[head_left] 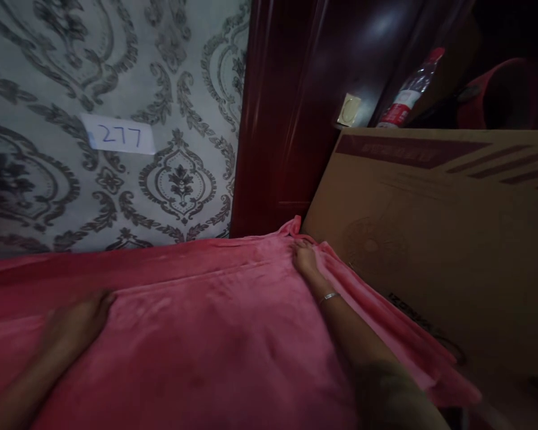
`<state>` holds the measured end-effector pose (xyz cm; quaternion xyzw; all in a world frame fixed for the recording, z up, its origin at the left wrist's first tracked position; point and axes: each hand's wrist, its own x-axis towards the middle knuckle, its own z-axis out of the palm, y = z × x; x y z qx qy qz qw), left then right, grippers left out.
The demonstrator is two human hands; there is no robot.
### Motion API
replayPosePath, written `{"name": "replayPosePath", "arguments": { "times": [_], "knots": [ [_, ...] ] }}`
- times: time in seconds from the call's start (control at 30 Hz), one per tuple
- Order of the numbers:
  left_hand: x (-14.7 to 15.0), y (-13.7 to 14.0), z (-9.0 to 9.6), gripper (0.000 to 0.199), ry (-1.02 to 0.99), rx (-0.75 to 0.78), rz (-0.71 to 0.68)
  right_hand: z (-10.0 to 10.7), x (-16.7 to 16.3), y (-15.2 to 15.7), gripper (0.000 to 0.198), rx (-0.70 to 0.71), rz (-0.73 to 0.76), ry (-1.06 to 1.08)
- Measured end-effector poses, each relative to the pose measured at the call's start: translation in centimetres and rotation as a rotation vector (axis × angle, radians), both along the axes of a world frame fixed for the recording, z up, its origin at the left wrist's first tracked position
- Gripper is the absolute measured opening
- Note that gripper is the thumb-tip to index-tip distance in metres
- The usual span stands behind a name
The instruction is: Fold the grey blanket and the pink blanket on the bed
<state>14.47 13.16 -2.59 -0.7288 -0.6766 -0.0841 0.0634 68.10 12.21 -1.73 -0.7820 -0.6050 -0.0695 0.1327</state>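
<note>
A plush pink blanket (233, 322) lies spread in front of me, with a raised fold along its far side and loose layers hanging over the right edge. My left hand (78, 322), blurred, is closed with its fingers curled at the end of the fold line, seemingly pinching the fabric. Near the far right corner, my right hand (305, 258) rests on the blanket, palm down and fingers stretched forward; its fingertips are small and dim. A thin bracelet (329, 296) circles the right wrist. Just beyond these fingers, a bit of fabric sticks up.
A large cardboard box (457, 227) stands close along the right side. Behind it are a red-capped plastic bottle (406, 98) and a reddish curved object (473, 98). Patterned wallpaper (179, 179) with a paper label (119, 134) reading 277 meets a dark red wooden panel (273, 119).
</note>
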Motion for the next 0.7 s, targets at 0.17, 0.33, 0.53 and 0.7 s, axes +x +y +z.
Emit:
{"name": "replayPosePath", "arguments": {
  "times": [0.17, 0.33, 0.53, 0.7],
  "knots": [
    [1.5, -1.5, 1.9, 0.058, -0.011, -0.077, -0.023, -0.9, -7.3, -0.3, 0.036, -0.022, 0.388, 0.056],
    [1.5, -1.6, 1.3, 0.048, -0.030, -0.018, -0.022, -1.4, -10.1, -0.3, 0.022, -0.009, 0.381, 0.053],
    [2.0, -0.5, 1.4, 0.044, -0.070, 0.045, 0.004, -1.4, -11.0, 0.9, 0.024, 0.004, 0.220, -0.007],
    [2.1, 0.3, 1.2, 0.037, -0.106, -0.101, -0.068, -1.3, -11.9, 0.0, 0.035, -0.045, 0.219, -0.026]
  ]
}}
